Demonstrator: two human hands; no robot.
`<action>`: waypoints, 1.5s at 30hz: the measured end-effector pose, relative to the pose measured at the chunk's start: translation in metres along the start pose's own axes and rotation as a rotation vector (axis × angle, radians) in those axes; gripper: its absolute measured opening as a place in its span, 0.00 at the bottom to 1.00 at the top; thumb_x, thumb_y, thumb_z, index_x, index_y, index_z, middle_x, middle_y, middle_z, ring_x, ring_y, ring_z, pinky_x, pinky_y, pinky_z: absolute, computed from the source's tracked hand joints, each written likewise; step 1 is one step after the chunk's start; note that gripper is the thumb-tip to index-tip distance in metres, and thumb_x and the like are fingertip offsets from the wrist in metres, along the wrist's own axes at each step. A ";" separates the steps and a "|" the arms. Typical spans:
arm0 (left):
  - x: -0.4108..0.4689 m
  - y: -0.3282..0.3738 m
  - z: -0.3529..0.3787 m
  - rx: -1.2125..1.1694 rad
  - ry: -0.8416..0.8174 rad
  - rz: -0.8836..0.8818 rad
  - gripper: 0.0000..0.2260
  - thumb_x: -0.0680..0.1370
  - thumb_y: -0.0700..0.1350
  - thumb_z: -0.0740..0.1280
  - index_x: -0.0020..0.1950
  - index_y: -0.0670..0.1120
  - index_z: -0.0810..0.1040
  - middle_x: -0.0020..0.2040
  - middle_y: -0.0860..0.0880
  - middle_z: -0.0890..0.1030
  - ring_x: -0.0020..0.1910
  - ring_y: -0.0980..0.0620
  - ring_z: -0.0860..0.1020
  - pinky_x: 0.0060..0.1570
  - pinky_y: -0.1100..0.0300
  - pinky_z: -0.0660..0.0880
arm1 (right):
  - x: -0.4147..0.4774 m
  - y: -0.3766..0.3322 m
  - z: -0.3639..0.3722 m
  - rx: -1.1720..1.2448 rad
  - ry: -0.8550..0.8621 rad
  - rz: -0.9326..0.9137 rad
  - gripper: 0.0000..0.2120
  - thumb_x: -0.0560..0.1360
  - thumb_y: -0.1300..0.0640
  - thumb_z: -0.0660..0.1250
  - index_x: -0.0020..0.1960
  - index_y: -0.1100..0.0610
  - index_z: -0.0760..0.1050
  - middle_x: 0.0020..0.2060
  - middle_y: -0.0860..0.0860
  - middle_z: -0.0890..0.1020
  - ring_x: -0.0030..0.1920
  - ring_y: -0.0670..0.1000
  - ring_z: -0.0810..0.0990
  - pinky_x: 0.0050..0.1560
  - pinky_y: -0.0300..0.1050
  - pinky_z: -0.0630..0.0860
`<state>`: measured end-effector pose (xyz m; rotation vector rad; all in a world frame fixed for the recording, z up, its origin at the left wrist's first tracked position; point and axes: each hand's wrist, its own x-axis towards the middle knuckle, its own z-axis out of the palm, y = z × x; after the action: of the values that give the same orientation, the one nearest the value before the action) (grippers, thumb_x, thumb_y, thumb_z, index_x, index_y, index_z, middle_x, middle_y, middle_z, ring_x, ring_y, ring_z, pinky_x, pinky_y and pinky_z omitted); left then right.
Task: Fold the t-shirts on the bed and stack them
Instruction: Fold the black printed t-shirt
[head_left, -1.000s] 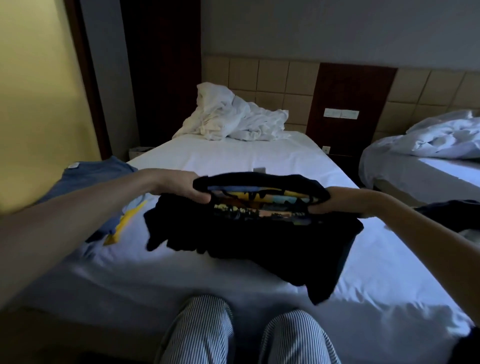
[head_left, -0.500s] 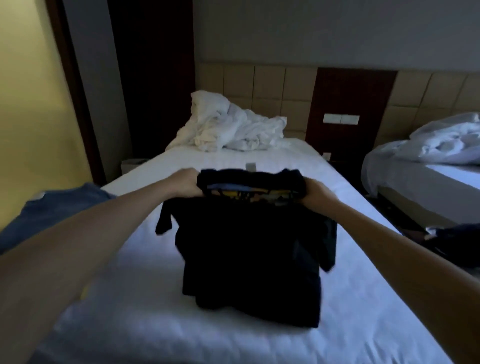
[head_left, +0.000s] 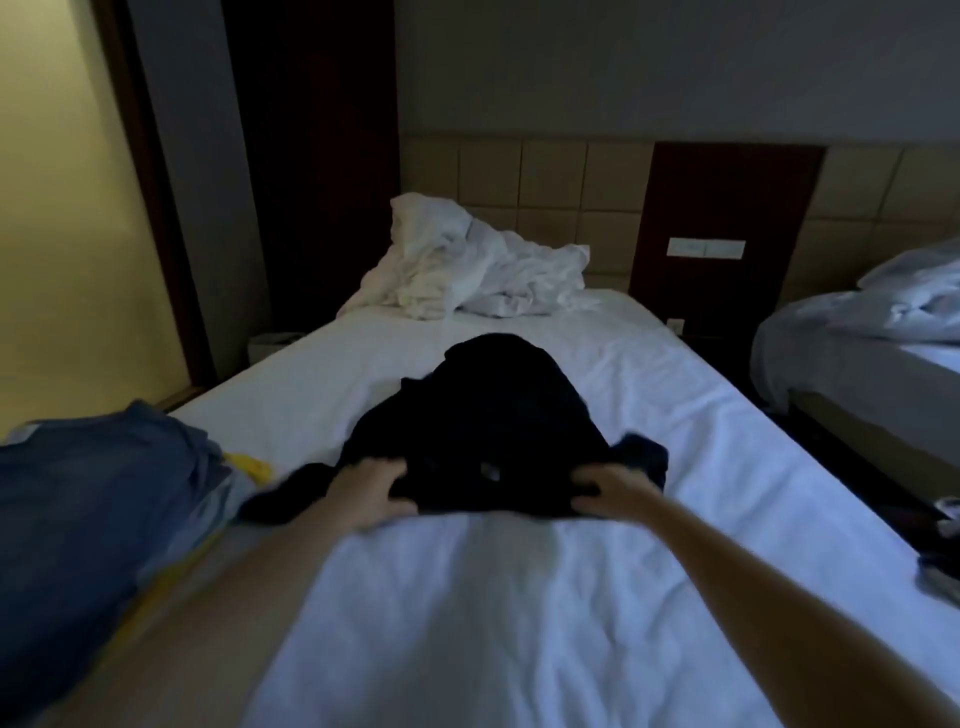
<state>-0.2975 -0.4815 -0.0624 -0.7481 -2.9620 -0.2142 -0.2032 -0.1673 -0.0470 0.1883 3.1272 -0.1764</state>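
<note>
Black in colour, the t-shirt (head_left: 483, 415) was spread across the middle of the bed (head_left: 519, 597). Its near edge was gripped at each side by the left hand (head_left: 371, 493) and the right hand (head_left: 608, 491), both curled into the cloth. A blue garment (head_left: 104, 509) was seen at the bed's left edge, white bedding (head_left: 467, 270) at its head.

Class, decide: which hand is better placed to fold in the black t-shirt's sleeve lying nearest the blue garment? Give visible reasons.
Left. The left hand grips the black t-shirt right beside that sleeve; the right hand holds the opposite side, so it would have to cross over.
</note>
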 end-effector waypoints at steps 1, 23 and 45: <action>-0.017 -0.001 0.028 -0.022 0.041 -0.024 0.24 0.77 0.61 0.58 0.60 0.43 0.76 0.58 0.44 0.78 0.59 0.44 0.76 0.52 0.54 0.71 | -0.011 0.001 0.031 0.037 0.010 0.013 0.21 0.78 0.47 0.61 0.69 0.52 0.68 0.67 0.51 0.72 0.67 0.52 0.69 0.62 0.42 0.65; -0.139 -0.027 0.038 -0.082 0.354 0.462 0.18 0.80 0.61 0.54 0.52 0.52 0.77 0.40 0.52 0.81 0.38 0.54 0.80 0.31 0.63 0.74 | -0.143 0.051 0.046 0.012 0.395 -0.286 0.10 0.70 0.48 0.66 0.50 0.49 0.72 0.42 0.49 0.81 0.39 0.54 0.81 0.30 0.44 0.72; -0.257 0.028 0.022 -0.539 0.079 -0.069 0.14 0.78 0.46 0.66 0.62 0.45 0.78 0.58 0.45 0.76 0.61 0.48 0.72 0.56 0.61 0.66 | -0.276 -0.002 0.060 -0.071 0.120 -0.062 0.41 0.63 0.32 0.47 0.70 0.49 0.68 0.70 0.46 0.66 0.70 0.53 0.59 0.65 0.46 0.50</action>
<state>-0.0590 -0.5734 -0.1092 -0.6550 -2.8698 -1.0474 0.0703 -0.2090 -0.1036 0.1055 3.2543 -0.0553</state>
